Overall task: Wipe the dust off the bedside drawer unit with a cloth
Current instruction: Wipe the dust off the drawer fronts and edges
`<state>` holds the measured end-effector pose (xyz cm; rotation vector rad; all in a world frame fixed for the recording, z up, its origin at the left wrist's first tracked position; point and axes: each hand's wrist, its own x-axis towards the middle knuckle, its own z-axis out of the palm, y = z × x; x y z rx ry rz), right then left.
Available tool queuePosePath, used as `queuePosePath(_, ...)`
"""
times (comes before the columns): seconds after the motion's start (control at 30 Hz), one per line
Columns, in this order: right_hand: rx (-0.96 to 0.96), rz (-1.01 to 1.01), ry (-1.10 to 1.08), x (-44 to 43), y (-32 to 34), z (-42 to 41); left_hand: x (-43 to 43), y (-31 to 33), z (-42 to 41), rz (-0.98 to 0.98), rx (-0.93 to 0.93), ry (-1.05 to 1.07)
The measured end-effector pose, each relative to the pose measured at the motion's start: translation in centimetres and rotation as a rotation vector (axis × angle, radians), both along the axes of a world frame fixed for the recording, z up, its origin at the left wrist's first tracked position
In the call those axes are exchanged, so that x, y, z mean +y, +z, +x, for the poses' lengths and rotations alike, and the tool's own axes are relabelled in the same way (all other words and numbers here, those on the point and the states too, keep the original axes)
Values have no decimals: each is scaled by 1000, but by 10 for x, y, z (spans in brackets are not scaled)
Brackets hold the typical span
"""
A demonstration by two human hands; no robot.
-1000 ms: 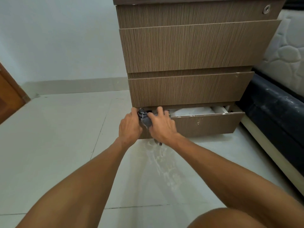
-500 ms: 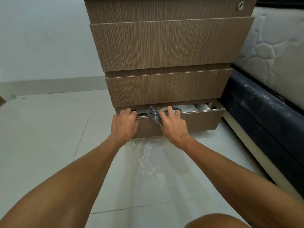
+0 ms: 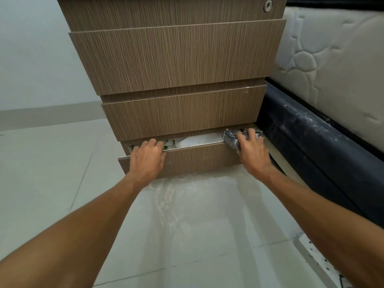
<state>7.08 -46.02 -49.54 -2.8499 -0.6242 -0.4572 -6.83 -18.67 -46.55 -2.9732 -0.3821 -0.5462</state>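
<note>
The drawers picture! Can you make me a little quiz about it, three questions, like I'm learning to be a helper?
1. True or false: the bottom drawer is pulled partly open.
2. Which hand presses the cloth on the drawer's top edge?
A. the left hand
B. the right hand
C. neither
3. Fill in: the round metal lock sits at the top ____ corner of the drawer unit.

Key:
1. True. White things show inside it.
2. B. The left hand only grips the drawer's edge near its left end.
3. Right, the side nearest the mattress.
</note>
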Motion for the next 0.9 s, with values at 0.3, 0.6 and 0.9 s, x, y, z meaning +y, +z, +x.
queuePosePath(0.3,239,208,-332,-40,2,36,2,2,1,53,22,-42)
queuePosePath(0.6,639,707,-682,-46,-36,22,6,5,20,0,11,13)
queuePosePath(0.9,943,1441,-424,-31,-49,29,8,1,30,142,83,77)
